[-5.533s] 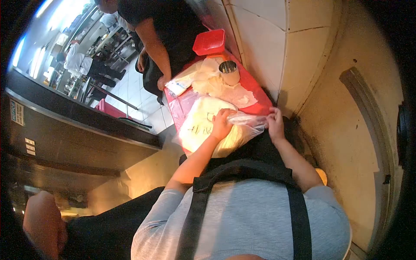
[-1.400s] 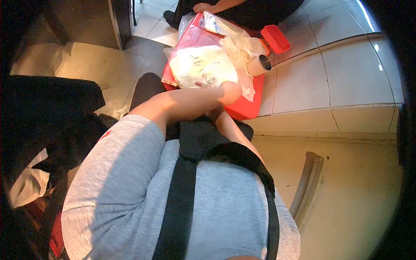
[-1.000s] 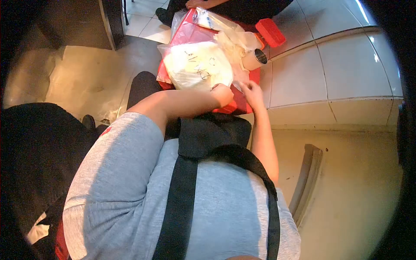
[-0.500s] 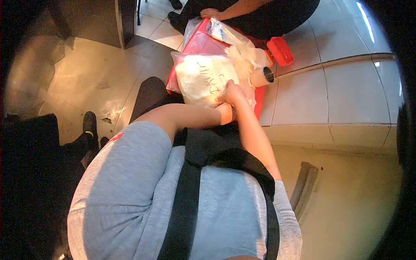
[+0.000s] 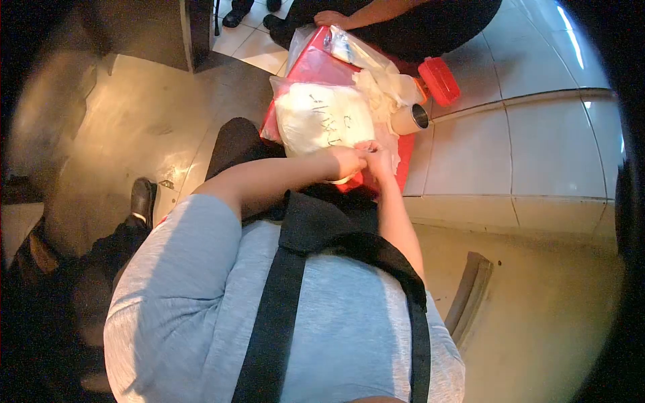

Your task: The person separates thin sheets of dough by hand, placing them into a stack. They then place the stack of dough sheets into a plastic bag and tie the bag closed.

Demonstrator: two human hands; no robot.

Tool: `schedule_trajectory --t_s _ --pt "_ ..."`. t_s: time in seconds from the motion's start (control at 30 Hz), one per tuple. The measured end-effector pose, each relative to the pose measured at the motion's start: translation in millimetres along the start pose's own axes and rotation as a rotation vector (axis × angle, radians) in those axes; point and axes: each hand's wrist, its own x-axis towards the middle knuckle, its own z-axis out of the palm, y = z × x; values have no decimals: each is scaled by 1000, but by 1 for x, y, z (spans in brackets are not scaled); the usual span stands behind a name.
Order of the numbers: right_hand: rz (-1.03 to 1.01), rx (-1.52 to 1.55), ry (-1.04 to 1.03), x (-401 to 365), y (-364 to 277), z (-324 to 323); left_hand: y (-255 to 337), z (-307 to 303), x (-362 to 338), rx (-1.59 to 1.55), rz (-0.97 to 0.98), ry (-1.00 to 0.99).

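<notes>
A plump clear bag (image 5: 322, 117) of something pale, with dark handwriting on it, lies on a red surface (image 5: 322, 59). At the bag's near right edge my left hand (image 5: 347, 161) and my right hand (image 5: 378, 161) meet, fingers closed and almost touching. Something small may be pinched between them, but I cannot make it out. Just beyond my right hand, a pale cylindrical container (image 5: 408, 120) lies tilted with its dark opening to the right. Crumpled pale, thin material (image 5: 381, 94) is heaped beside the bag.
Another flat plastic bag (image 5: 359, 54) lies at the far end of the red surface. A red tub (image 5: 440, 81) stands on the tiled ledge (image 5: 470, 151) at right. Across from me rests another person's hand (image 5: 332, 19). A shoe (image 5: 143, 200) shows at left.
My hands have come closer together at the bag's near right edge; the left has risen from below my right forearm. The person at left has shifted, showing more floor.
</notes>
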Motion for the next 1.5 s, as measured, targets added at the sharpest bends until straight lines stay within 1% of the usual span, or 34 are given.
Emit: schedule_trajectory --t_s 0.03,0.13,0.17,0.2,0.27,0.3,0.37,0.4,0.47,0.5,0.6,0.7,0.73,0.8,0.9,1.0,1.1,1.2,1.3,1.33,1.37,1.4,1.43,1.5 --pt "-114 -36 63 31 71 2 -3 8 -4 -150 17 232" --pt "-215 7 301 -16 53 9 -10 11 -6 -425 -113 285" --pt "-183 16 366 -27 52 15 -10 17 -5 -544 -115 417" --pt "-289 -18 424 -29 60 20 -12 22 -3 -628 -179 386" --pt "-276 -70 492 -41 54 26 -14 29 0 -791 -313 324" --pt "-217 -41 443 -43 51 24 -17 37 3 -922 -252 373" --pt "-98 20 344 -44 43 21 -22 38 4 -1175 -312 304" --pt "-128 139 345 -46 40 22 -21 35 3 -1302 -343 267" --pt "-186 375 344 -50 36 26 -27 36 8 -1256 -360 236" --pt "-171 533 347 -45 42 32 -29 38 9 -1232 -368 221" --pt "-104 617 364 -48 46 33 -25 29 7 -1118 -463 144" --pt "-105 547 294 -42 64 35 -21 21 4 -1058 -471 130" --pt "-78 570 298 -40 71 36 -20 20 3 -1070 -479 135" --pt "-27 613 304 -44 60 38 -23 20 3 -1093 -494 146" --pt "-49 809 319 -47 56 38 -25 18 3 -1138 -484 150" --pt "-58 718 396 -45 53 37 -13 7 -1 -1186 -479 161" --pt "-40 687 422 -42 54 39 -21 18 3 -1167 -508 185" --pt "-64 547 422 -43 55 42 -23 22 4 -1241 -522 221" --pt "-120 414 396 -52 40 44 -22 15 4 -1092 -589 135" --pt "-175 389 397 -53 30 45 -30 23 7 -1148 -560 153" --pt "-227 364 400 -55 22 48 -46 44 12 -1205 -532 168" --pt "-277 339 404 -55 20 49 -45 46 12 -1261 -503 180" --pt "-295 173 434 -51 26 49 -44 47 12 -1303 -520 174" --pt "-337 -11 475 -48 26 46 -20 20 6 -1387 -552 167"
